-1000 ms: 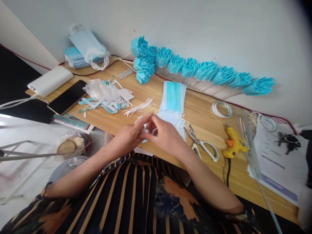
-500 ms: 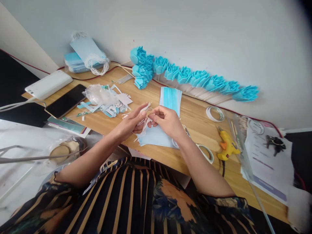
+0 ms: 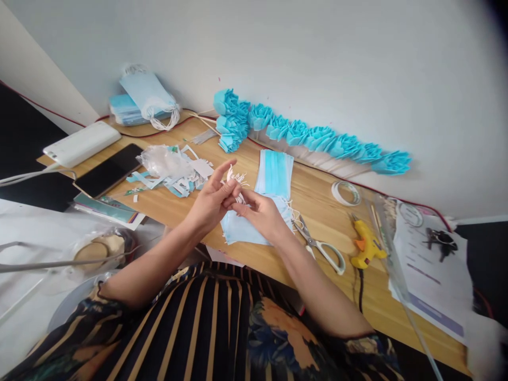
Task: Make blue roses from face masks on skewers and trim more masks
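Observation:
A small bundle of white elastic ear loops [image 3: 238,179] is held up between my two hands. My left hand [image 3: 216,198] is closed on the bundle, its index finger pointing up and its thumb pressed over the cords. The fingers of my right hand [image 3: 260,211] meet the left fingertips and pinch the lower part of the cords. Just below the hands lie light-blue mask sheets [image 3: 244,230], partly covered by them. Behind stands a stack of pleated blue masks [image 3: 274,172]. More white cords [image 3: 293,214] lie right of the sheets.
Scissors [image 3: 323,248], a yellow glue gun [image 3: 367,246] and a tape roll [image 3: 346,193] lie to the right. Blue flowers on sticks [image 3: 319,138] line the wall. At left are scraps [image 3: 178,172], a phone [image 3: 107,170], a white power bank [image 3: 82,144] and bagged masks [image 3: 145,95].
My right hand has shifted down and left against the left fingers, closing on the cords. The scissors and loose cords at its right are now more exposed. The view has moved slightly.

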Demonstrator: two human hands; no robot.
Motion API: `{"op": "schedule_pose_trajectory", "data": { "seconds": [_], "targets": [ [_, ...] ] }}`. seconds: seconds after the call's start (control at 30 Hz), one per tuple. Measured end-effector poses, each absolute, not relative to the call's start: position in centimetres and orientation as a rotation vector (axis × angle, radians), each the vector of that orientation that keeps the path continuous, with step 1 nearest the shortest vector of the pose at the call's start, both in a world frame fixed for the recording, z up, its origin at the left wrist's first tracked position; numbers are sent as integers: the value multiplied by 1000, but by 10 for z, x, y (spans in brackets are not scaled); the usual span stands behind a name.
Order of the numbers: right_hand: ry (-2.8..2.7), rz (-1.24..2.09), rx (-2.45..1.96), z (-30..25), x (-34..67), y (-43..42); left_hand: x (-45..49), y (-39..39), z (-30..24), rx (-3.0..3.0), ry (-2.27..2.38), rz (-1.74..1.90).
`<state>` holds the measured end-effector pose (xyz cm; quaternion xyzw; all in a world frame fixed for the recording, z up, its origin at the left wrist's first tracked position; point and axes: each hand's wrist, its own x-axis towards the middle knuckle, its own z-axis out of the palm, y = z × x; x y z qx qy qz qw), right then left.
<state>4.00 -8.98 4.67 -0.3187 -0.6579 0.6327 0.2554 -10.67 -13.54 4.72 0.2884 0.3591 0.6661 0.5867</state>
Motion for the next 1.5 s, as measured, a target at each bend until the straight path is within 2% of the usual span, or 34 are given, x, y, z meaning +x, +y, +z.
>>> {"op": "schedule_pose_trajectory", "data": {
  "seconds": [0.2,0.43,0.63,0.8,1.03,1.17,1.33,1.5],
  "targets": [
    [-1804,1479,-1046,45,39,-92,-101,-135,44,691,811,1619],
    [-1821,1329,-1001,49,42,-91,-103,-137,41,596,653,1576],
    [-1800,1518,-997,50,53,-79,-116,-139,31,629,750,1554],
    [-2060,1671,-959,71,65,-66,-135,-142,35,1203,1303,1657],
    [-2505,1554,-858,88,55,-49,-122,-136,50,1976,1351,1084],
    [-2561,1485,-910,83,54,-41,-121,-133,48,2025,1545,847],
    [-2387,1429,-874,87,48,-24,-144,-125,62,1981,1709,840],
    [-2461,1190,-806,80,27,-6,-160,-117,74,2023,1992,623]
  ]
}}
